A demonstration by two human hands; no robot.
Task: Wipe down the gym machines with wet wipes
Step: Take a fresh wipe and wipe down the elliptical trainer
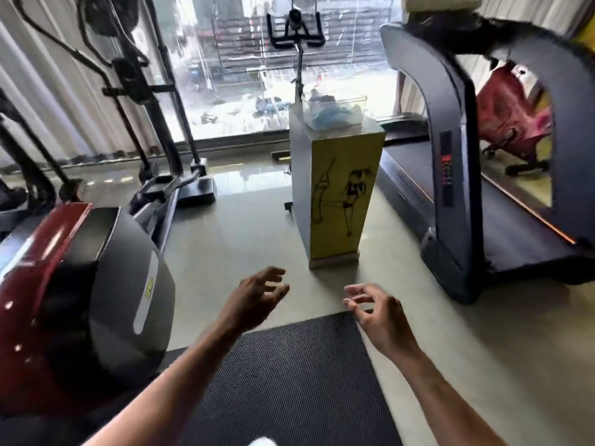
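Gym floor [244, 226], pale glossy tile, big window [257, 69] at the far end with a blurred street outside. Both hands are out in front, low, over the near edge of a black perforated rubber mat [289, 375]. Left hand [254, 300]: fingers spread and loosely curved, holding nothing. Right hand [376, 313]: same, fingers parted and slightly bent, empty. The two are apart, not touching anything. Straight ahead between them and the window stands a tall square pedestal [338, 197], grey sides, yellow front with a line drawing of a kicker and a punch bag. On its top sits a clear plastic box [335, 111] with bluish-white crumpled stuff inside; cannot tell if those are the wipes. Left: elliptical machine [83, 297], rounded housing in glossy red and dark grey plastic, black tube arms rising behind it. Right: treadmill [450, 175], dark blue-grey arched upright, black belt deck with an orange edge stripe. Behind the pedestal, a spin bike's black handlebars [294, 30] show against the window. Red object behind the treadmill arch, too blurred to identify.
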